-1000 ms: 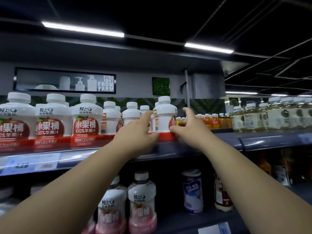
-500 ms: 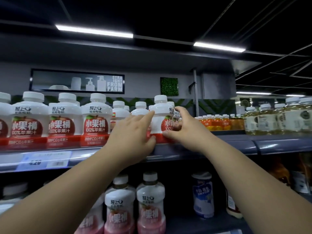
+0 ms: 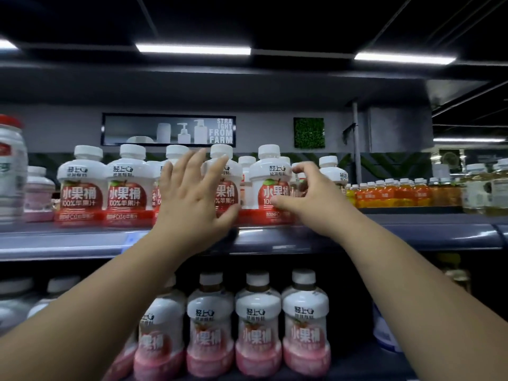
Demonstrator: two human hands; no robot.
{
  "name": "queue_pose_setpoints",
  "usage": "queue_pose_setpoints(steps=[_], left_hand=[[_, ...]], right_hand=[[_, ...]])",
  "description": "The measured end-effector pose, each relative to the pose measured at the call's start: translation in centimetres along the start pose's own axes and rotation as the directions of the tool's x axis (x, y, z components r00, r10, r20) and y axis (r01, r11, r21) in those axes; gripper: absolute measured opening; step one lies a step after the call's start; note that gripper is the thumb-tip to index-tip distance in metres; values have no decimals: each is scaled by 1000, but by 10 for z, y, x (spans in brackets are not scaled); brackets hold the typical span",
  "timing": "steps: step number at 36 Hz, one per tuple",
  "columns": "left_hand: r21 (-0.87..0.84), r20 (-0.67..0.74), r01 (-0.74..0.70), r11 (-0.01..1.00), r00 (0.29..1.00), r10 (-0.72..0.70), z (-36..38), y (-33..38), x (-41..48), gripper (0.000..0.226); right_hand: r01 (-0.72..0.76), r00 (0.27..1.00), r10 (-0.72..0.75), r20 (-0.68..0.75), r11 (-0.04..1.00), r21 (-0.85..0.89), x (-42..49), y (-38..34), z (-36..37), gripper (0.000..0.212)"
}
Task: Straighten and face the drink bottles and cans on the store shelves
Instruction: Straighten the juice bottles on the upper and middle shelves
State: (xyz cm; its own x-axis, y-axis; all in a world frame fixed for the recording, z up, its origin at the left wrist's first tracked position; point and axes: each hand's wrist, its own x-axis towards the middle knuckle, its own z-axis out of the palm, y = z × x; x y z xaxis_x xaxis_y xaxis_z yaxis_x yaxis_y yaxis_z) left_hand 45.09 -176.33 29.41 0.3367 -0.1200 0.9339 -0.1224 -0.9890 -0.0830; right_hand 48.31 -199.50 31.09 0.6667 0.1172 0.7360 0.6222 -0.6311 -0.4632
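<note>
A row of white apple juice bottles with red labels stands along the front of the upper shelf. My left hand is spread flat with straight fingers over the third bottle. Its thumb touches the base of the fourth bottle. My right hand holds the fifth bottle, thumb on the front label and fingers curled round its right side. That bottle stands upright with its label facing me. More white-capped bottles stand behind the front row, partly hidden.
Small orange drink bottles and pale yellow bottles fill the upper shelf to the right. A large white jar and a pink bottle stand at the far left. Pink-bottomed bottles line the lower shelf under my arms.
My left hand let go of the bottle, opened flat and moved left over the neighbouring bottles. The right hand stays on the bottle, whose label now faces front. The view has shifted.
</note>
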Motion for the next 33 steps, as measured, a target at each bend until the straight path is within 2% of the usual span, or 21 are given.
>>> queue_pose_setpoints(steps=[3, 6, 11, 15, 17, 20, 23, 27, 31, 33], left_hand=[[-8, 33, 31, 999, 999, -31, 5, -2, -1, 87], [13, 39, 21, 1000, 999, -22, 8, -1, -2, 84], [44, 49, 10, 999, 999, -12, 10, -3, -2, 80], [50, 38, -2, 999, 999, 0, 11, -4, -2, 80], [50, 35, -5, 999, 999, 4, 12, -4, -3, 80], [42, 25, -9, 999, 1000, 8, 12, -5, -3, 80], [38, 20, -11, 999, 1000, 10, 12, -5, -3, 81], [30, 25, -6, 1000, 1000, 6, 11, -4, -3, 84], [37, 38, -2, 999, 999, 1, 10, -4, -3, 84], [40, 45, 0, 999, 999, -1, 10, -3, -3, 83]], right_hand=[[-54, 996, 55, 66, 998, -24, 4, -2, 1, 77], [-53, 991, 55, 121, 998, -18, 6, -9, 5, 76], [12, 994, -1, 113, 995, -97, 0, -18, 11, 71], [28, 994, -21, 103, 997, -71, -6, -11, 8, 80], [44, 997, -41, 64, 998, -42, -7, -7, 4, 82], [37, 996, -39, -82, 999, -28, -5, 8, -11, 81], [-41, 985, 34, -168, 998, -38, 1, 31, -34, 79], [-192, 967, 186, -172, 981, -20, 14, 54, -60, 91], [-346, 934, 351, -66, 936, 66, 32, 65, -67, 107], [-413, 910, 414, 11, 905, 102, 40, 67, -65, 104]])
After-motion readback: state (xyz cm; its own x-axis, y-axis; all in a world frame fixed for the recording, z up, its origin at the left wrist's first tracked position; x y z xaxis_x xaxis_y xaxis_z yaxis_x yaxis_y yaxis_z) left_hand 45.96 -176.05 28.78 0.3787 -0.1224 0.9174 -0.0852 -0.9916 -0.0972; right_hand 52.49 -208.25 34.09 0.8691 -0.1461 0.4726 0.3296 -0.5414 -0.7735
